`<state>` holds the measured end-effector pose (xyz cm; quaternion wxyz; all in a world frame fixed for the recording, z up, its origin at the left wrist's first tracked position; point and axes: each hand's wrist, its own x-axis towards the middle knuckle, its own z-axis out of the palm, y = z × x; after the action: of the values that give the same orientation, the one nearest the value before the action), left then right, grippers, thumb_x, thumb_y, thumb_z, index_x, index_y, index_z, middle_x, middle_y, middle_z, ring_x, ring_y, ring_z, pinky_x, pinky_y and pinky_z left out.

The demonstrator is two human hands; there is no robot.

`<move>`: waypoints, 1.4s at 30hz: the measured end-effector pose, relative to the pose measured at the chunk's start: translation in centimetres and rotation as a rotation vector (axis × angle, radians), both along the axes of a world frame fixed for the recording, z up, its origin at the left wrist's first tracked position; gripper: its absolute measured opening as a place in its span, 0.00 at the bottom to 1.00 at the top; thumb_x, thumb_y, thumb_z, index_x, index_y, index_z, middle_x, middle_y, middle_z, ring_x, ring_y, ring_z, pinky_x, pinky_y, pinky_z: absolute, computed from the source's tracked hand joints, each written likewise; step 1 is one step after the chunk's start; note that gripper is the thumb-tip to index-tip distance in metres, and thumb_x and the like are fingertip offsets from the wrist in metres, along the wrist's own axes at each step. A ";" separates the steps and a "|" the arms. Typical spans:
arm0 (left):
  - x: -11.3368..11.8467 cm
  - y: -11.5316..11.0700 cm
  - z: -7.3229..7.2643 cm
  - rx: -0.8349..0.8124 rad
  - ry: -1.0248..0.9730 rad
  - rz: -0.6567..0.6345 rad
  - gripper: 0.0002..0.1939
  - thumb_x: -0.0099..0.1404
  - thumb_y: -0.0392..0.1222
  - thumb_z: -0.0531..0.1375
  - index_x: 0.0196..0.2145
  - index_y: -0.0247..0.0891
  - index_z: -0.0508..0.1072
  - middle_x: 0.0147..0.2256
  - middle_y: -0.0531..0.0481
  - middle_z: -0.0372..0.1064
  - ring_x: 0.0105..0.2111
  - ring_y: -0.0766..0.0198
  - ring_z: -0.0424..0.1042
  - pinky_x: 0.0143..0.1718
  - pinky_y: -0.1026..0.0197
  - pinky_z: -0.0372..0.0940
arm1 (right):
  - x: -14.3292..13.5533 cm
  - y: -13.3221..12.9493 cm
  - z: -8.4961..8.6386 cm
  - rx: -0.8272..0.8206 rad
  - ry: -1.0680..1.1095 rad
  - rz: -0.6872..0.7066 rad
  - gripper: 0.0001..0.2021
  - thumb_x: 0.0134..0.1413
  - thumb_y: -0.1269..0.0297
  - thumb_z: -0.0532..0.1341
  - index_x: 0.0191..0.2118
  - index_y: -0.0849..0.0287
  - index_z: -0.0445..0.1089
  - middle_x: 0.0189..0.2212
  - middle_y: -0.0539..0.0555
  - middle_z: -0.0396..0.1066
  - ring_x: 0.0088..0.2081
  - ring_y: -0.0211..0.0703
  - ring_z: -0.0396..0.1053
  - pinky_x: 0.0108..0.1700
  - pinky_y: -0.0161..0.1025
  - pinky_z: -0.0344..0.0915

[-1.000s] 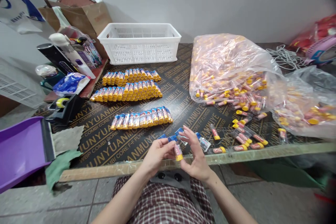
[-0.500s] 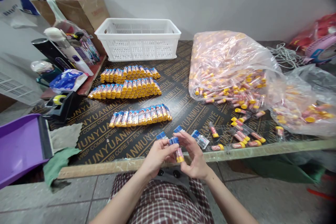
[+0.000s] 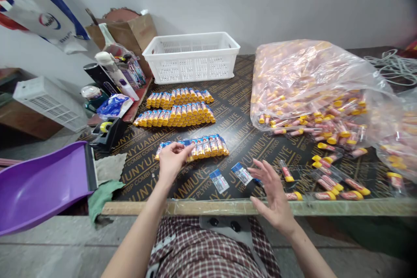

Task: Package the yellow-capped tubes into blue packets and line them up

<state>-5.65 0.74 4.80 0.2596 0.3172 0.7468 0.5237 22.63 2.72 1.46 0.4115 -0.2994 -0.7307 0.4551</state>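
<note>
Yellow-ended and blurred, one tube (image 3: 189, 157) is pinched in the left hand (image 3: 172, 160), in front of the white basket (image 3: 192, 65), its long axis running front to back, blue end basketward. Three rows of tubes (image 3: 176, 115) lie before the basket, the nearest beside this hand. Rightward, in front of the basket's right end, lie three blue-topped sleeves (image 3: 219, 181), one partly hidden by the right hand (image 3: 273, 195), whose fingers spread wide.
</note>
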 end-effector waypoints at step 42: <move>7.8 -1.4 -4.2 -0.012 -0.859 -0.096 0.16 0.37 0.40 0.72 0.25 0.30 0.75 0.23 0.51 0.71 0.22 0.71 0.68 0.26 0.68 0.64 | -0.5 -0.9 1.2 -0.023 -0.078 -0.304 0.09 0.57 0.65 0.58 0.43 0.53 0.70 0.43 0.55 0.65 0.46 0.45 0.66 0.46 0.41 0.67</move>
<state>2.16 -0.70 0.62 0.5728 0.1032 0.5583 0.5912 22.12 1.77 2.65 0.4433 -0.4286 -0.6873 0.3840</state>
